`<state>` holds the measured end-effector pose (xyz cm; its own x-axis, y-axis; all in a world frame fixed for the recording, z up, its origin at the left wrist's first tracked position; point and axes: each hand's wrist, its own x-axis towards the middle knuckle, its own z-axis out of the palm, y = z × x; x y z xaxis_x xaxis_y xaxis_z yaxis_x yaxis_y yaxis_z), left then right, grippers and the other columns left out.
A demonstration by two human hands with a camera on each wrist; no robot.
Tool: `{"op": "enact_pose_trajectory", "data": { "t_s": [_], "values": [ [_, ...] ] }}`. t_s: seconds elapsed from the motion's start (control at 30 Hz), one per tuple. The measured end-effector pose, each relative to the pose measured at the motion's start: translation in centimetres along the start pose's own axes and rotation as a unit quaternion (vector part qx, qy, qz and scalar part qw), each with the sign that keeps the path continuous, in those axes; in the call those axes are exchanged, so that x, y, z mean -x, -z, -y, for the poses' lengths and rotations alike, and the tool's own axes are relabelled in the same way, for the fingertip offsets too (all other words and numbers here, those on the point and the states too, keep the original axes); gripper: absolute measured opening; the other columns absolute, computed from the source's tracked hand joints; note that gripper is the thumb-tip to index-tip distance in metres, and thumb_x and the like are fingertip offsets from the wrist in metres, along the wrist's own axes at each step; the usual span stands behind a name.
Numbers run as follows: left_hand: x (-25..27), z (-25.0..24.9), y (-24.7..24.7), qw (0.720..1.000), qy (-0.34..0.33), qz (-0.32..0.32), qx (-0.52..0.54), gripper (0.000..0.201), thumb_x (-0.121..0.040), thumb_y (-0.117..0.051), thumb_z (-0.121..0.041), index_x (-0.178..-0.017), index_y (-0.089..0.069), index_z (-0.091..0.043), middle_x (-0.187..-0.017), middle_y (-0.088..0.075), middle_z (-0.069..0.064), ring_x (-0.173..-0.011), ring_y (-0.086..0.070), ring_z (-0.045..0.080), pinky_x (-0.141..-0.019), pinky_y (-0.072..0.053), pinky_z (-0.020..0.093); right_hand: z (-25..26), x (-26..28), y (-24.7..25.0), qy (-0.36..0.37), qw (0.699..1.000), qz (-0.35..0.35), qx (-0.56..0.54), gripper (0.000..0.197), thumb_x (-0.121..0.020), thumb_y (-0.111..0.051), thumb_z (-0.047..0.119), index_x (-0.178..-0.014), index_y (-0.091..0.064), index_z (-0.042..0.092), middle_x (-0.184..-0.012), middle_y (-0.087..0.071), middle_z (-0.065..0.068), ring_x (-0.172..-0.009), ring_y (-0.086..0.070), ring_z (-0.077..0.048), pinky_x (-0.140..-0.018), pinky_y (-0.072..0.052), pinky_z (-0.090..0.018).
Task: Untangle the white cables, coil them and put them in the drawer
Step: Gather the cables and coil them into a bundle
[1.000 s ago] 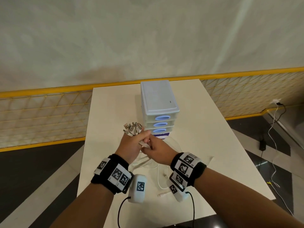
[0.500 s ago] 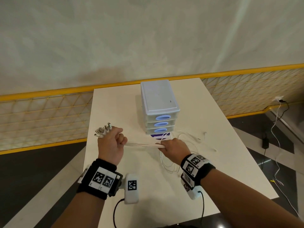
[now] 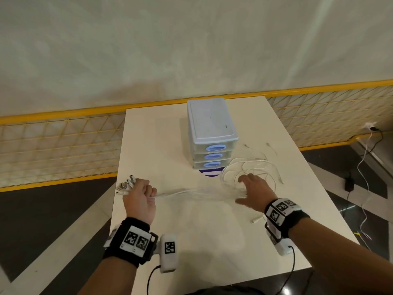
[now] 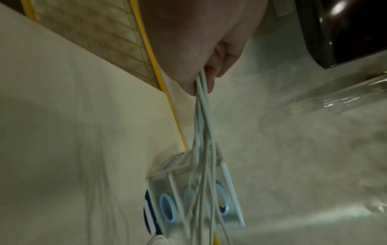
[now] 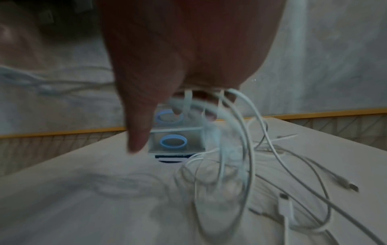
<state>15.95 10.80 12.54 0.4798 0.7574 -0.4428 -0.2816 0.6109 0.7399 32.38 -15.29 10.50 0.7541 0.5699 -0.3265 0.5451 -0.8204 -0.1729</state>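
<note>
My left hand (image 3: 139,194) is a fist round a bundle of white cables (image 3: 191,192), whose plug ends (image 3: 125,185) stick out past it at the table's left edge. The bundle runs right, just above the table, to my right hand (image 3: 253,190), which is spread flat with the strands passing between its fingers. In the right wrist view the cables (image 5: 236,132) loop out from under straight fingers (image 5: 138,129). In the left wrist view the fist (image 4: 201,49) grips the strands (image 4: 202,116). Behind stands a three-drawer unit (image 3: 212,133) with blue handles, all drawers closed.
Slack cable loops (image 3: 251,169) lie on the white table (image 3: 191,241) to the right of the drawer unit, with a loose plug (image 3: 256,220) near my right wrist. A yellow mesh fence (image 3: 63,145) runs behind the table. Other wires (image 3: 365,188) trail on the floor at right.
My hands have moved apart, the left going left and the right going right, drawing the bundle out between them. The right hand has gone from a closed grip to spread fingers.
</note>
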Motion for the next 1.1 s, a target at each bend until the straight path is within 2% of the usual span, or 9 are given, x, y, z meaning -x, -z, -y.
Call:
{"op": "enact_pose_trajectory", "data": {
  "t_s": [0.03, 0.1, 0.23, 0.33, 0.43, 0.57, 0.67, 0.9, 1.1],
  "values": [
    [0.1, 0.6, 0.1, 1.0, 0.005, -0.002, 0.002, 0.042, -0.082, -0.042, 0.011, -0.055, -0.032, -0.02, -0.042, -0.026, -0.008, -0.037, -0.023, 0.008, -0.043, -0.027, 0.02, 0.2, 0.2, 0.1, 0.028, 0.999, 0.025, 0.005, 0.095, -0.065, -0.074, 0.052, -0.141, -0.025, 0.02, -0.142, -0.035, -0.008, -0.135, -0.029, -0.03, -0.113, -0.018, -0.042],
    [0.3, 1.4, 0.0, 1.0, 0.009, -0.002, 0.003, 0.041, -0.081, -0.041, 0.011, -0.057, -0.03, -0.02, -0.042, -0.025, -0.009, -0.037, -0.023, 0.008, -0.043, -0.027, 0.021, 1.9, 0.7, 0.8, 0.11, 0.993, 0.048, 0.017, 0.123, -0.057, -0.076, 0.058, -0.147, 0.003, 0.029, -0.156, -0.005, -0.005, -0.145, 0.002, -0.029, -0.116, 0.008, -0.051],
    [0.7, 1.9, -1.2, 1.0, 0.012, 0.017, 0.002, 0.041, -0.082, -0.039, 0.013, -0.059, -0.029, -0.019, -0.039, -0.027, -0.008, -0.035, -0.025, 0.008, -0.042, -0.029, 0.02, 8.2, 1.5, 3.0, 0.212, 0.971, 0.09, -0.063, 0.128, -0.06, -0.077, 0.057, -0.145, 0.015, 0.027, -0.157, 0.012, -0.001, -0.143, 0.017, -0.021, -0.116, 0.012, -0.046],
    [1.3, 2.4, -2.4, 0.999, 0.03, 0.042, 0.01, 0.043, -0.082, -0.041, 0.014, -0.055, -0.031, -0.018, -0.04, -0.028, -0.007, -0.036, -0.026, 0.008, -0.045, -0.032, 0.021, 13.0, 0.6, 2.6, 0.217, 0.963, 0.095, -0.132, 0.112, -0.073, -0.075, 0.038, -0.147, 0.007, 0.017, -0.158, -0.003, -0.007, -0.146, 0.002, -0.021, -0.12, -0.007, -0.038],
    [2.3, 2.6, -3.1, 0.994, 0.06, 0.094, 0.006, 0.049, -0.084, -0.044, 0.012, -0.048, -0.036, -0.02, -0.041, -0.028, -0.007, -0.037, -0.029, 0.008, -0.047, -0.034, 0.02, 15.6, -0.7, 1.8, 0.166, 0.956, 0.113, -0.214, 0.08, -0.083, -0.064, 0.02, -0.145, -0.016, 0.011, -0.139, -0.046, -0.017, -0.128, -0.043, -0.03, -0.102, -0.038, -0.036],
    [2.8, 2.0, -3.4, 0.986, 0.103, 0.129, -0.021, 0.042, -0.086, -0.053, 0.006, -0.055, -0.041, -0.02, -0.042, -0.029, -0.007, -0.04, -0.033, 0.009, -0.053, -0.033, 0.022, 15.5, -1.4, 0.7, 0.153, 0.969, 0.081, -0.179, 0.014, -0.091, -0.049, 0.02, -0.093, -0.055, 0.007, -0.099, -0.066, -0.019, -0.089, -0.06, -0.033, -0.072, -0.041, -0.035],
    [2.7, 2.1, -3.0, 0.987, 0.099, 0.115, -0.048, 0.041, -0.084, -0.056, 0.006, -0.058, -0.036, -0.019, -0.043, -0.025, -0.006, -0.041, -0.026, 0.011, -0.054, -0.03, 0.027, 15.2, -1.2, -0.2, 0.139, 0.982, 0.053, -0.12, 0.029, -0.092, -0.045, 0.032, -0.072, -0.056, 0.012, -0.085, -0.067, -0.018, -0.077, -0.059, -0.033, -0.063, -0.036, -0.033],
    [1.9, 0.8, -2.5, 0.993, 0.101, 0.053, -0.026, 0.043, -0.083, -0.046, 0.012, -0.054, -0.031, -0.017, -0.04, -0.023, -0.006, -0.034, -0.023, 0.01, -0.039, -0.031, 0.021, 13.2, -0.9, -0.8, 0.111, 0.993, 0.009, -0.047, 0.039, -0.093, -0.04, 0.042, -0.091, -0.062, 0.011, -0.095, -0.066, -0.015, -0.089, -0.06, -0.036, -0.065, -0.036, -0.032],
    [-0.5, -1.1, -0.3, 0.995, 0.089, 0.035, -0.034, 0.036, -0.083, -0.047, 0.01, -0.057, -0.04, -0.013, -0.042, -0.03, -0.004, -0.035, -0.026, 0.01, -0.041, -0.036, 0.022, 10.5, -0.2, -0.4, 0.081, 0.996, 0.019, -0.03, 0.041, -0.095, -0.034, 0.044, -0.097, -0.062, 0.014, -0.096, -0.066, -0.012, -0.09, -0.061, -0.033, -0.064, -0.037, -0.032]
  ]
}}
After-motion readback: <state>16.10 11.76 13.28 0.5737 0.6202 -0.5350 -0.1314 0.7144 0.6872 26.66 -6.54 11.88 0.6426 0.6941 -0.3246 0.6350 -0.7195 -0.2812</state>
